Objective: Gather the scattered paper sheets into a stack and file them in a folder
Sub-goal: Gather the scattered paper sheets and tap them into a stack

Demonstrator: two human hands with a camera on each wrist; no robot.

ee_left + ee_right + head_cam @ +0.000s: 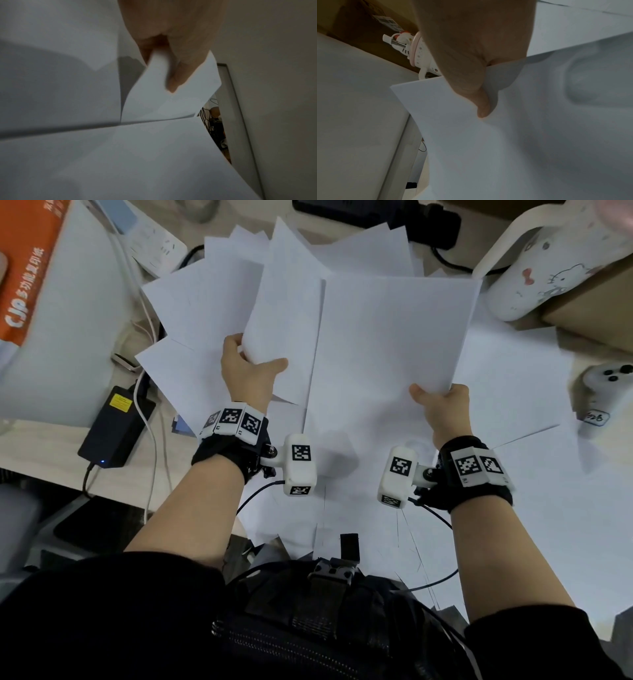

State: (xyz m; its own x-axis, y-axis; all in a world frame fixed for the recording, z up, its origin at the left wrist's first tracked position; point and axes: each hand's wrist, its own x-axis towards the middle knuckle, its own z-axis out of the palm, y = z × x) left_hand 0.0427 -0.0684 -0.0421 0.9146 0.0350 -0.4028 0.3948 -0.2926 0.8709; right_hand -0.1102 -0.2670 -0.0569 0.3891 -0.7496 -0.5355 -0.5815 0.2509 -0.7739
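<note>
Head view: the left hand (247,371) pinches the near corner of one white sheet (284,337), and the right hand (443,409) grips the corner of a larger sheet (394,337) lifted beside it. Both sheets hang over loose papers (513,405) scattered across the desk.

Your kit: black sleeves pushed up past the forearms; a black wrist strap (224,451) behind each hand, each ringed with white blocks bearing black-and-white square markers; white marker-tagged camera pods (298,464) with thin black cables; black buckled chest harness (329,587).
</note>
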